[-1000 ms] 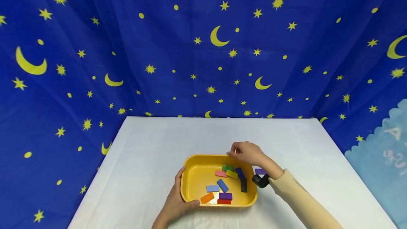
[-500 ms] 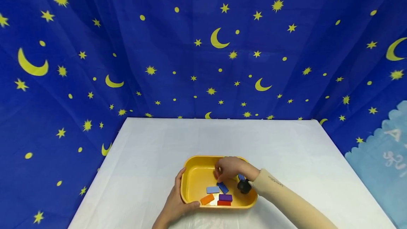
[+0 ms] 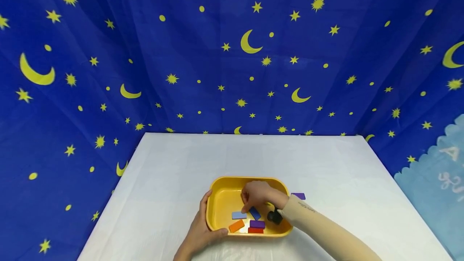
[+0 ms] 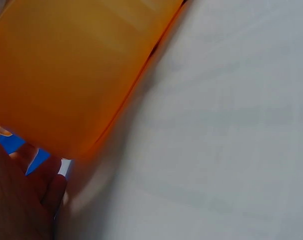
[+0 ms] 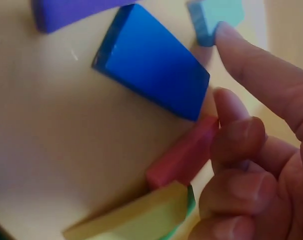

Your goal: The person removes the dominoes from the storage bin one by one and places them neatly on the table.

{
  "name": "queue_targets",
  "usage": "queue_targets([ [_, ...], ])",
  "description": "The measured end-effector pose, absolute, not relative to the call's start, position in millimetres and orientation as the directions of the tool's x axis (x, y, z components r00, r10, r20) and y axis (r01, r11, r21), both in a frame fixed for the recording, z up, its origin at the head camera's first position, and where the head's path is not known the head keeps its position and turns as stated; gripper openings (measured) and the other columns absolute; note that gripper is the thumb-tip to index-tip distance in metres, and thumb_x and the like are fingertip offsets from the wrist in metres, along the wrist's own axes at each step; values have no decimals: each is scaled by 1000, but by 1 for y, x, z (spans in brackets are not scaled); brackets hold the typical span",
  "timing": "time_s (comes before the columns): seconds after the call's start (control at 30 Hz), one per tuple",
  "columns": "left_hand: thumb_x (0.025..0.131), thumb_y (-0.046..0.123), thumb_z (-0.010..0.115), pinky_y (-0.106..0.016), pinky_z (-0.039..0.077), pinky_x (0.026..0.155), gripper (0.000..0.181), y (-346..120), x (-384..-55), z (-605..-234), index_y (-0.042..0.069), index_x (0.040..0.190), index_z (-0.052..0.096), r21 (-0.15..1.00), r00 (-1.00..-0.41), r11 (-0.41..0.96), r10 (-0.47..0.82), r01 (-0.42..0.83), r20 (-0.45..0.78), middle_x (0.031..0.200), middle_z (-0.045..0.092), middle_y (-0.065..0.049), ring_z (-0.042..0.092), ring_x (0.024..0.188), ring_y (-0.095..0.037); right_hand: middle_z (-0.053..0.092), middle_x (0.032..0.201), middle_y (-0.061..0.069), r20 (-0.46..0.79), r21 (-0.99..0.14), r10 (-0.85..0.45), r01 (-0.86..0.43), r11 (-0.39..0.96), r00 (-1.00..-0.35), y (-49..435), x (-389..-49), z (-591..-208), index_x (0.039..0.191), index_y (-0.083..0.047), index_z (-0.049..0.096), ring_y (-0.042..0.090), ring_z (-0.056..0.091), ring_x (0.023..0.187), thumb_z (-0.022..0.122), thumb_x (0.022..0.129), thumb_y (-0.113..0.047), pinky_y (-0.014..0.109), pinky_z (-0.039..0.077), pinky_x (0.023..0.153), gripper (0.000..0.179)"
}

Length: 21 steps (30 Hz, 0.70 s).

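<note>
My left hand (image 3: 201,226) grips the left end of a yellow plastic tray (image 3: 217,184), thumb over the near rim, fingers along the outer wall. In the left wrist view its curled fingers show beneath the tray wall (image 4: 71,75). My right hand (image 3: 257,194) is inside the tray. Its extended thumb touches the end of a light blue block (image 3: 238,215), while the other fingers are loosely curled, apart from that block. A dark blue block (image 5: 156,65) lies beside it. Closer to the curled fingers are a pink block (image 5: 184,152) and a yellow block (image 5: 136,215).
Along the tray's near side lie an orange block (image 3: 237,226), a purple block (image 3: 257,224) and a red block (image 3: 255,230). Another purple block (image 3: 299,196) sits on the white table (image 3: 174,172) outside the tray. A star-patterned blue cloth (image 3: 203,51) hangs behind.
My right hand has moved from above the tray's far right rim down into it, then leftward. The light blue block has shifted slightly left. My left hand stays on the tray.
</note>
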<state>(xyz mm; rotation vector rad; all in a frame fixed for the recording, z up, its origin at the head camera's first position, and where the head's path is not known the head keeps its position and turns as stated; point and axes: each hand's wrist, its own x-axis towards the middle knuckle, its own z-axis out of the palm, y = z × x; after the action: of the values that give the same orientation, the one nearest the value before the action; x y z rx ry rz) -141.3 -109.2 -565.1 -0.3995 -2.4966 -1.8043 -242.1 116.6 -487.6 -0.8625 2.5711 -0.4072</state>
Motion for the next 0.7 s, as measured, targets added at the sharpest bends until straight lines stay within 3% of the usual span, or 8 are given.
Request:
queue_targets([
  [0.33, 67, 23, 85, -32, 48, 74, 111, -109, -142, -565, 30, 151, 12, 945, -968, 250, 194, 208, 162, 136, 43, -17, 56, 101, -21, 49, 58, -12, -237, -458, -625, -482, 747, -743, 108, -244, -496, 65, -21, 57, 6, 45, 52, 84, 69, -38, 24, 36, 53, 32],
  [0.7, 66, 26, 85, -33, 46, 80, 111, -108, -142, -566, 29, 151, 13, 931, -967, 288, 185, 222, 174, 141, 39, -18, 53, 108, -24, 52, 63, -12, -293, -493, -619, -440, 751, -728, 110, -241, -496, 71, -21, 62, 5, 46, 56, 85, 66, -43, 23, 38, 55, 32],
])
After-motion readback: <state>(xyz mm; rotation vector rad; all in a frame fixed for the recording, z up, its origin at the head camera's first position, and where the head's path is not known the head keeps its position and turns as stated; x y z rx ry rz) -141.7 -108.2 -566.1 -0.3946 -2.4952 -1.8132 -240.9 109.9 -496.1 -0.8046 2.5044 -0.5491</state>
